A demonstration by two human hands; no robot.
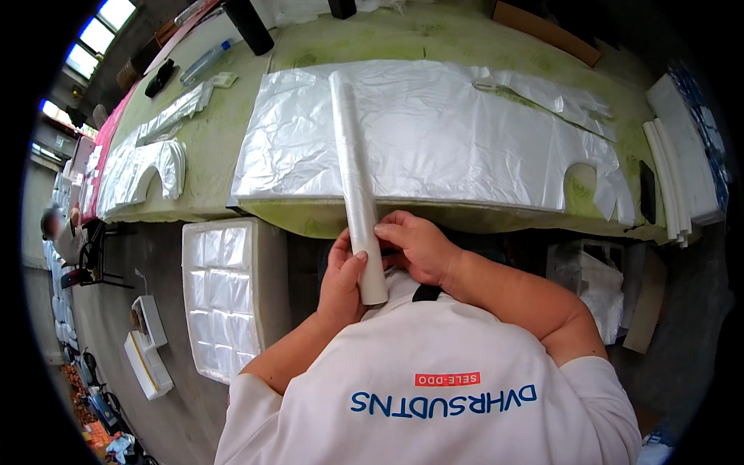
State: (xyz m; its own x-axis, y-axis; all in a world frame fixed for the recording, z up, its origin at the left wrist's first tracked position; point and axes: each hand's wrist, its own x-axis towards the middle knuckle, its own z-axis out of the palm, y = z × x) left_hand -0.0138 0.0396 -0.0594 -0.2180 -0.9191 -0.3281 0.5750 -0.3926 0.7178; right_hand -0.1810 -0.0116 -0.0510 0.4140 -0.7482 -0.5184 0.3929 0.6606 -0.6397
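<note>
A long, narrow roll of whitish, see-through plastic (355, 167) slants from the stack of bags toward my body. My left hand (339, 280) is wrapped round its near end from the left, with the thumb on top. From the right, my right hand (420, 246) grips the roll's edge a little farther up, its thumb and forefinger closed against the plastic; its other fingers are partly hidden. Under the far part of the roll, a flat stack of shiny, thin plastic bags (465, 147) covers the table, with handle cut-outs at its right end.
More handle bags (132, 174) lie on the green-covered table (426, 39) at left, near a clear bottle (203, 66). A dark phone (648, 192) and white rolls (673, 178) sit at the right edge. Below stands a white box of packed bags (221, 294).
</note>
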